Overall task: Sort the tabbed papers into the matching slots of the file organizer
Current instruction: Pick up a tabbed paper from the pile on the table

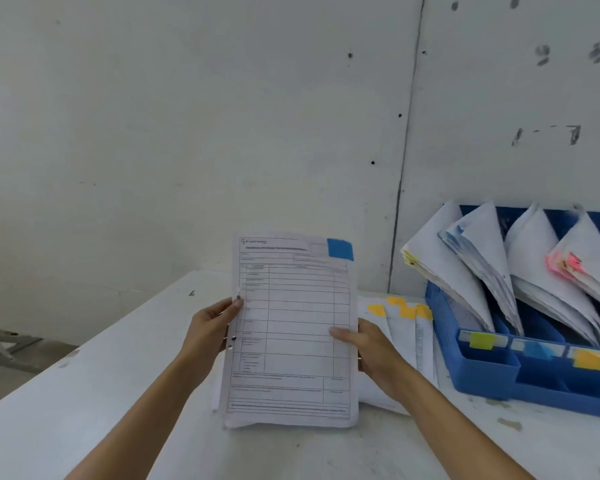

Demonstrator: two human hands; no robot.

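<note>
We see a thin sheaf of white printed forms [291, 341] held upright in front of us, gripped from both sides. The left hand [210, 329] pinches its left edge, near the punched holes. The thumb lies on the printed face and the fingers are curled out of sight behind the sheets. The right hand [373, 355] pinches the right edge the same way, thumb flat on the front and fingers hidden behind. Both hands close only as far as the thickness of the paper. A blue rectangular tab [340, 248] sticks to the sheaf's top right corner. The lower edge hangs close to the white table [84, 393]; we cannot tell whether it touches.

Just behind the right hand lies a flat pile of white papers with yellow tabs [409, 327] on the table. To its right stands the blue plastic file organizer [482, 379]. Its front rail carries a yellow label [481, 340], a blue label [536, 349] and an orange label [587, 360]. Leaning bundles fill its slots: one with yellow tabs [437, 251] at the left, one with blue tabs [478, 244] next to it, and one with pink tabs [584, 261] further right.
</note>
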